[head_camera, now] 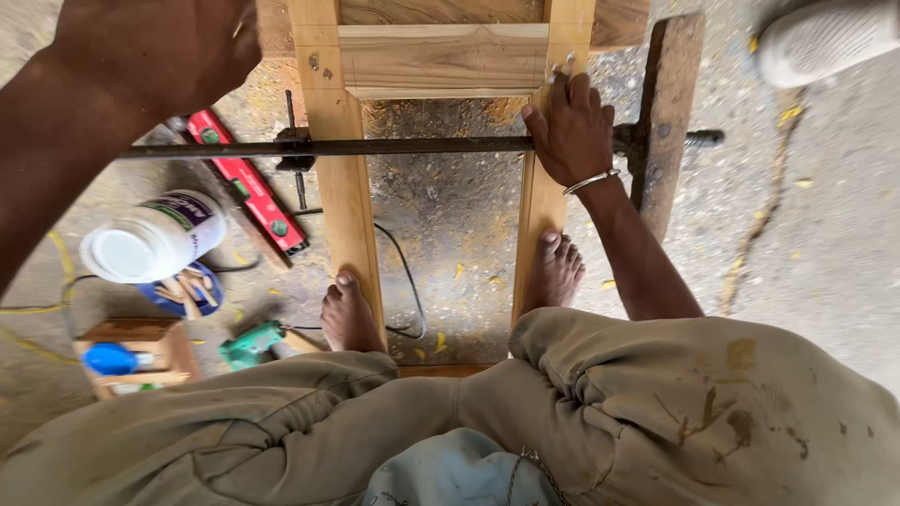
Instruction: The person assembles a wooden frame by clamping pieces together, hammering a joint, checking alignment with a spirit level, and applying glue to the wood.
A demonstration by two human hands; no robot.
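A pale wooden frame lies on the ground with a left stile (345, 187), a right stile (536, 225) and a cross rail (441, 58). A black bar clamp (375, 147) runs across both stiles. My right hand (569, 126), with a metal bangle on the wrist, lies flat on the right stile where the bar crosses it, fingertips at the joint with the rail. My left hand (173, 42) is raised close to the camera at the top left, fingers curled away from view; a small pale tip shows at its edge. My bare feet (347, 314) press against the stiles.
A red spirit level (246, 183), a white plastic jar (155, 239), a blue bowl of small pieces (187, 292), a green power drill (251, 343) and a wooden box (131, 354) lie at the left. A dark plank (667, 112) holds the clamp's end. Someone's shoe (825, 37) is at the top right.
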